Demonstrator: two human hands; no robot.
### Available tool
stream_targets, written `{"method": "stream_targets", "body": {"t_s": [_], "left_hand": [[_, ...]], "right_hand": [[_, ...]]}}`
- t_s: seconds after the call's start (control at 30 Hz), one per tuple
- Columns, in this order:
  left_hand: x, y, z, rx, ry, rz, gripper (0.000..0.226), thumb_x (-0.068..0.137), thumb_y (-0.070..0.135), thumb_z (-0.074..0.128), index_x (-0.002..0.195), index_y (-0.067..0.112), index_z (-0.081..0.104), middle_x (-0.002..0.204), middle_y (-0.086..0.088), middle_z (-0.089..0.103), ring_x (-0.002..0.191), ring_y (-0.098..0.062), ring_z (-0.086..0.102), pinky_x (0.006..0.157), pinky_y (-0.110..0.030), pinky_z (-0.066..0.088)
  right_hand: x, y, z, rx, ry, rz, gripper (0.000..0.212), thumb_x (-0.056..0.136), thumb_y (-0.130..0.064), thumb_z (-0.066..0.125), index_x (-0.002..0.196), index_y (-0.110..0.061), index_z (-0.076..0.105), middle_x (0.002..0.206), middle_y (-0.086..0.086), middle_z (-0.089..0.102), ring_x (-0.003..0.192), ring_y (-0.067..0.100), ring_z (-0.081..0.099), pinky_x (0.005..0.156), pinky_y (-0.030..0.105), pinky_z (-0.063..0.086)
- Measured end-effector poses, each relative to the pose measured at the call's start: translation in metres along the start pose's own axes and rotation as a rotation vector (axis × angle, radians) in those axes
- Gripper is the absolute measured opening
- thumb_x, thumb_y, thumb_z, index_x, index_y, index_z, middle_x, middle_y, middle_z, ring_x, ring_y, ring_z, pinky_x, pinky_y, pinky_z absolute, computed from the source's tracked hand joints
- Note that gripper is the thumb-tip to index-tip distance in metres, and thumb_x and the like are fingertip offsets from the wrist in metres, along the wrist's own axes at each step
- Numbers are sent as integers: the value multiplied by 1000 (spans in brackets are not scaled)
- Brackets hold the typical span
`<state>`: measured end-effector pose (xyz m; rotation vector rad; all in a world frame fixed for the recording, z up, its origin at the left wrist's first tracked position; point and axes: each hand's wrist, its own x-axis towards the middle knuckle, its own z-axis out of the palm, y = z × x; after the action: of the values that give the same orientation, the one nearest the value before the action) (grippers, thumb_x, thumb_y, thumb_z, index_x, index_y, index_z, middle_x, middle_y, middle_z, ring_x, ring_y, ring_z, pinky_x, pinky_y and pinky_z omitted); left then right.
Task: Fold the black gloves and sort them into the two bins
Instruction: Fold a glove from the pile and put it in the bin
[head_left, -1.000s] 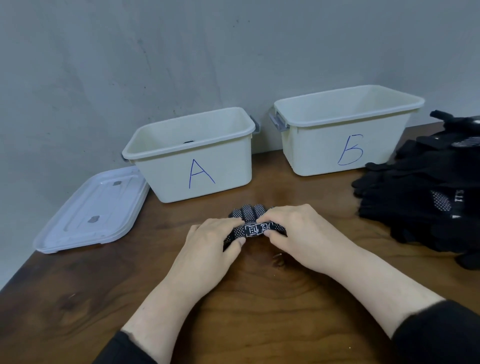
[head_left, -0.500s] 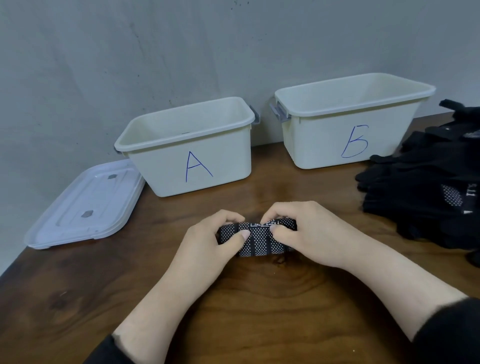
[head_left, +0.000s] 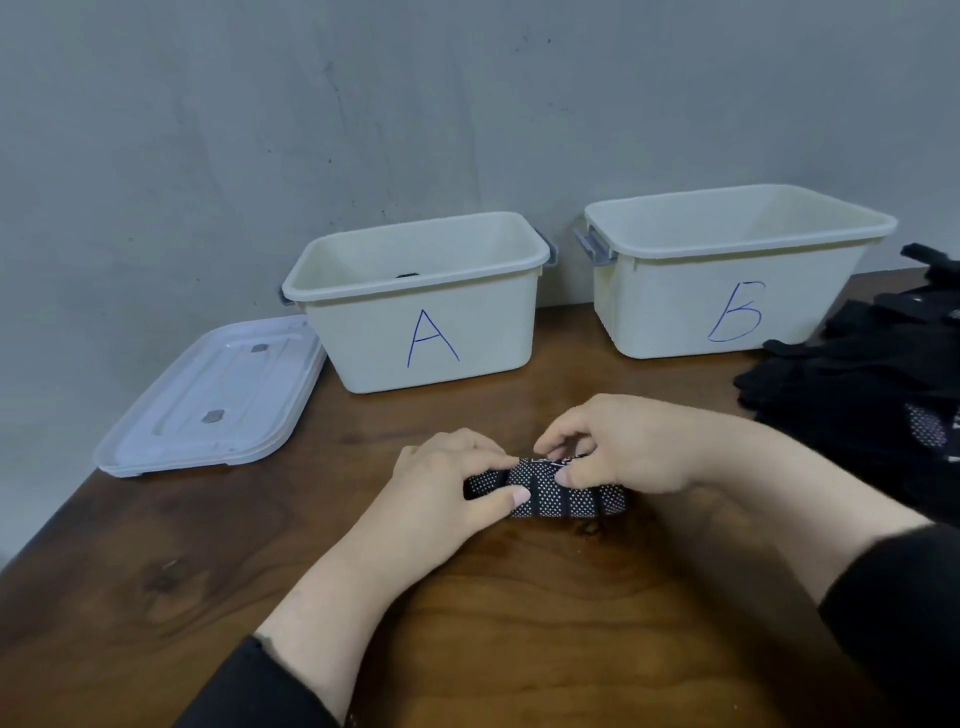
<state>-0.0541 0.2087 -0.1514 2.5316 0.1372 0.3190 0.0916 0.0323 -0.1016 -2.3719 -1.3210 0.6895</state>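
On the desk (head_left: 519, 623), near bin A (head_left: 431, 332) and bin B (head_left: 727, 306), the left hand (head_left: 447, 493) and right hand (head_left: 623, 447) both pinch a folded dotted glove (head_left: 561, 496).

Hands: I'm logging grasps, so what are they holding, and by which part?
Both grip one folded dotted glove on the table: left hand pinches its left end, right hand its upper right edge.

Your folded glove (head_left: 550, 491), black with white dots, lies on the table between your hands. Cream bins A (head_left: 421, 332) and B (head_left: 727, 291) stand behind; loose gloves (head_left: 857, 395) pile right.
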Motion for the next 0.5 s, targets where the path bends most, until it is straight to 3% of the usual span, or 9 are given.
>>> {"method": "stream_targets", "body": {"t_s": [0.2, 0.37, 0.5], "left_hand": [[-1, 0, 1, 43, 14, 69, 37, 88, 51, 66, 121, 35, 69, 120, 23, 59, 114, 4, 45, 108, -38, 32], [-5, -2, 3, 34, 33, 123, 41, 86, 56, 66, 121, 35, 68, 120, 23, 57, 113, 6, 43, 107, -32, 31], [-12, -12, -13, -33, 170, 107, 46, 88, 66, 53, 124, 40, 64, 122, 30, 55, 122, 7, 41, 106, -18, 26]], "right_hand": [[21, -28, -15, -188, -233, 71, 48, 88, -24, 71, 134, -27, 61, 116, -15, 64, 106, 7, 62, 97, 24, 50], [27, -30, -11, -186, -320, 117, 45, 85, -21, 73, 129, -26, 62, 114, -10, 68, 105, 12, 64, 91, 24, 50], [24, -24, -10, -53, -305, 132, 36, 83, -20, 74, 117, -27, 67, 109, -8, 73, 99, 10, 69, 87, 24, 53]]}}
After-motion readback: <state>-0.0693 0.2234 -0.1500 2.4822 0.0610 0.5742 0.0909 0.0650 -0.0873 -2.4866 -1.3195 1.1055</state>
